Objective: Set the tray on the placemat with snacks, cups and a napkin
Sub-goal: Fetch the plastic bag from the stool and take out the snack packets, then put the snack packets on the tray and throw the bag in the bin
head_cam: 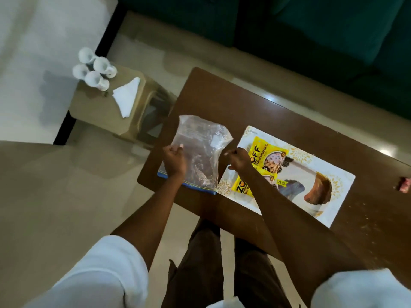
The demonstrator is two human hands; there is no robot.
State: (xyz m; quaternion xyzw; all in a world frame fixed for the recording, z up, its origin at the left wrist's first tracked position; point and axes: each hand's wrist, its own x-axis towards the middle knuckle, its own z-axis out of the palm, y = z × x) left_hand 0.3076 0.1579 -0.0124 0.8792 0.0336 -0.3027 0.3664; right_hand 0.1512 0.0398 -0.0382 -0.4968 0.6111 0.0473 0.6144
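Observation:
A clear plastic bag (pixel 200 138) with a blue strip along its near edge lies on the left end of the brown table (pixel 211 96). My left hand (pixel 175 160) pinches its left side and my right hand (pixel 239 160) pinches its right edge. Beside it on the right lies a white rectangular tray (pixel 333 207) with gold flower prints. Two yellow snack packets (pixel 266 152) rest on the tray, and my right arm covers part of the nearer packet (pixel 241 185). Several white cups (pixel 94 68) and a folded white napkin (pixel 126 96) sit on a beige stool (pixel 93 107) left of the table.
A dark green sofa (pixel 311 41) stands beyond the table. A small pink object (pixel 404 184) lies at the table's right end. Crumbs dot the tabletop near the tray's right side. My legs stand against the table's near edge.

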